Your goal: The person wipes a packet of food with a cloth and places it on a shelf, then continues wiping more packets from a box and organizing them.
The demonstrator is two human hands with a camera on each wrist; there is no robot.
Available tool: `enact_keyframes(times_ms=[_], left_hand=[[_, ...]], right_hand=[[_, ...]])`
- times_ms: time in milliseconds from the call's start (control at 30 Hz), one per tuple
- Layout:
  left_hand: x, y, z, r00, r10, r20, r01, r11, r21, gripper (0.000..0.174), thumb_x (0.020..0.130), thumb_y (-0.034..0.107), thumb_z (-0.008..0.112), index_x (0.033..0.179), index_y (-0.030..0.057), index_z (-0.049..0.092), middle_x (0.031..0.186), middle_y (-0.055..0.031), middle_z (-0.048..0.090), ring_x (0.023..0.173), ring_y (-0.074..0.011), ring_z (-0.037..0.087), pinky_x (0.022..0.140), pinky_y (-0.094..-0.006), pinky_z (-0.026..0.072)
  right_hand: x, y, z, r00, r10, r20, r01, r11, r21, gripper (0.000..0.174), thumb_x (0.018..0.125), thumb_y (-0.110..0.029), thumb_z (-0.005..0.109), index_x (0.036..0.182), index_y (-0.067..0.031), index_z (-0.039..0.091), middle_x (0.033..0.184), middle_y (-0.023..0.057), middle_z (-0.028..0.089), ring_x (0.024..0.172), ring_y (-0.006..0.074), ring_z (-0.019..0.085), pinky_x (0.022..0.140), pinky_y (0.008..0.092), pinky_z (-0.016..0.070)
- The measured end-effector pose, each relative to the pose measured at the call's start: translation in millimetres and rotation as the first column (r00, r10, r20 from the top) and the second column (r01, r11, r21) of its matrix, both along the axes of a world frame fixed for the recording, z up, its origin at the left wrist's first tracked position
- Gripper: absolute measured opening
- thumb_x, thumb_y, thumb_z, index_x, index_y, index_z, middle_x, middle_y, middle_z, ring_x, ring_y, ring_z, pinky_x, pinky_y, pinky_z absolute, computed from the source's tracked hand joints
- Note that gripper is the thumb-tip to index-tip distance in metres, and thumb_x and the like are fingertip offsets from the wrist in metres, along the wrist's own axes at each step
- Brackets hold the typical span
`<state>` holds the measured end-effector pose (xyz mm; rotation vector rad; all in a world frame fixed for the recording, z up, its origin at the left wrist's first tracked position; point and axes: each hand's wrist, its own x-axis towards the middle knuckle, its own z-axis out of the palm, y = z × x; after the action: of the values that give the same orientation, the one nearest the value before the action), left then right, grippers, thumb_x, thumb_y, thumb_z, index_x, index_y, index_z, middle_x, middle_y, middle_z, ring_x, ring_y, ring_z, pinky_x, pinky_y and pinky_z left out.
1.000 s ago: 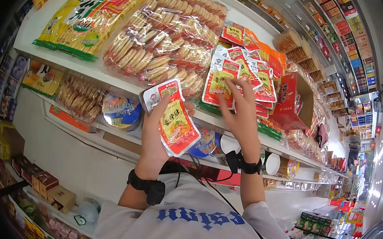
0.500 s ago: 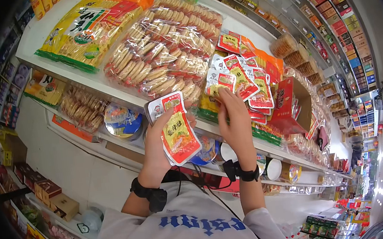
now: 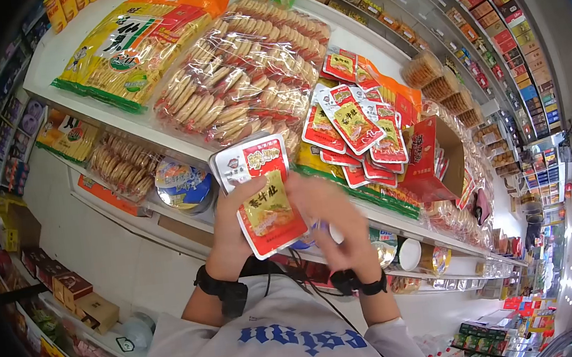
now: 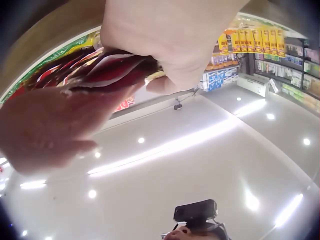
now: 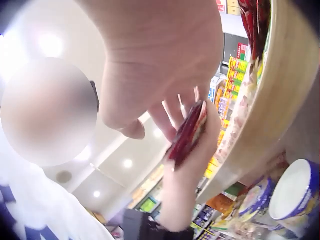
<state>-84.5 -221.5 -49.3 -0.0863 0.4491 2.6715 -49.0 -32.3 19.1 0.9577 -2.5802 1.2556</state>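
Grip: the left hand [image 3: 229,219] clasps a stack of red-and-white packets [image 3: 270,225], thumb across the front, we think to keep their edges together.
Right side: the right hand [image 3: 339,218] is blurred just beside the stack; its fingers look loosely extended, thumb apart, and we cannot tell whether the fingertips touch the packets.
Overlap: more packets lie in a loose pile [image 3: 357,122] on the shelf [image 3: 41,68], within easy reach, we judge.
Carton: a red box [image 3: 420,157] sits open beside the pile, packets inside, probably kept near because it holds similar ones.

The left hand [image 3: 228,228] grips red-and-white packets [image 3: 270,211] — the right hand [image 3: 341,225], blurred, just beside.
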Motion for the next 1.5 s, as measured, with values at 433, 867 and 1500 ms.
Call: enact_keyframes(times_ms=[433, 867, 1500], left_hand=[[9.7, -0.4, 4.4, 0.99, 0.12, 0.074, -0.104, 0.976, -0.191, 0.039, 0.092, 0.012, 0.063, 0.124, -0.0089, 0.059, 0.106, -0.0229, 0.073, 0.096, -0.0305, 0.073, 0.087, -0.0397, 0.0594], [28.7, 41.5, 42.4, 0.981, 0.113, -0.155, -0.142, 0.972, -0.19, 0.062, 0.106, 0.047, 0.046, 0.146, 0.0, 0.045, 0.134, -0.0187, 0.061, 0.119, -0.0266, 0.063, 0.1, -0.0381, 0.0526], [52.5, 101.3, 31.6, 0.997, -0.046, -0.063, 0.03, 0.972, -0.233, 0.037, 0.088, 0.008, 0.054, 0.125, 0.0011, 0.054, 0.113, -0.0139, 0.065, 0.103, -0.0257, 0.067, 0.093, -0.0415, 0.0561]], right_hand=[[-62.8, 60.0, -24.3, 0.721, -0.532, -0.444, 0.674, 0.689, 0.267, 0.035, 0.083, -0.005, 0.07, 0.118, -0.0071, 0.071, 0.117, 0.0116, 0.069, 0.113, 0.03, 0.063, 0.121, 0.0595, 0.0244], [31.0, -7.1, 2.8, 0.959, -0.174, -0.224, 0.168, 0.985, -0.047, 0.053, 0.081, -0.005, 0.074, 0.132, 0.0002, 0.06, 0.143, 0.0204, 0.056, 0.132, 0.0406, 0.054, 0.11, 0.0482, 0.0445], [60.0, 35.1, -15.7, 0.68, -0.732, -0.046, 0.713, 0.674, -0.194, 0.103, 0.074, -0.019, 0.091, 0.156, -0.0007, 0.031, 0.164, 0.0218, 0.018, 0.14, 0.0337, 0.044, 0.111, 0.0463, 0.0443]])
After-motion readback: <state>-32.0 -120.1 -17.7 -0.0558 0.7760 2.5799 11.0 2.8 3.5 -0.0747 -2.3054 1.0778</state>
